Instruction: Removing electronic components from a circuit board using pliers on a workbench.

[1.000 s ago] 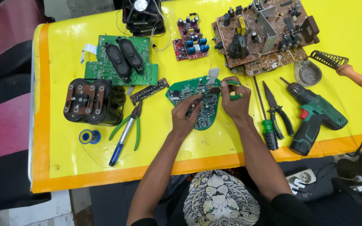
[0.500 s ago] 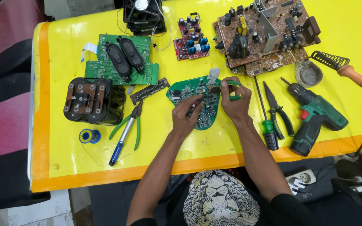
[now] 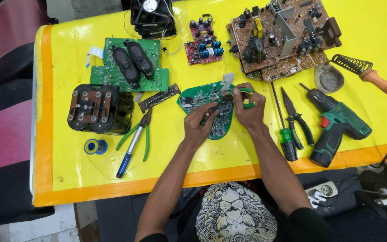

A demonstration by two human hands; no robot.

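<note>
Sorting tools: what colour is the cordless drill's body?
Dark green cordless drill with black grip and red switch, in the head view.

Yellow surface with an orange band along its near and left edges. Green circuit board, rounded at the bottom, under the hands; a green-handled tool in the right hand. Second green board carrying two black oval speakers. Small red board with blue parts. Large brown board. Green-and-black drill with a red switch. Green-handled cutters; blue-tipped pen. Black pliers. Shirt printed with a pale patterned lion's face.
</note>
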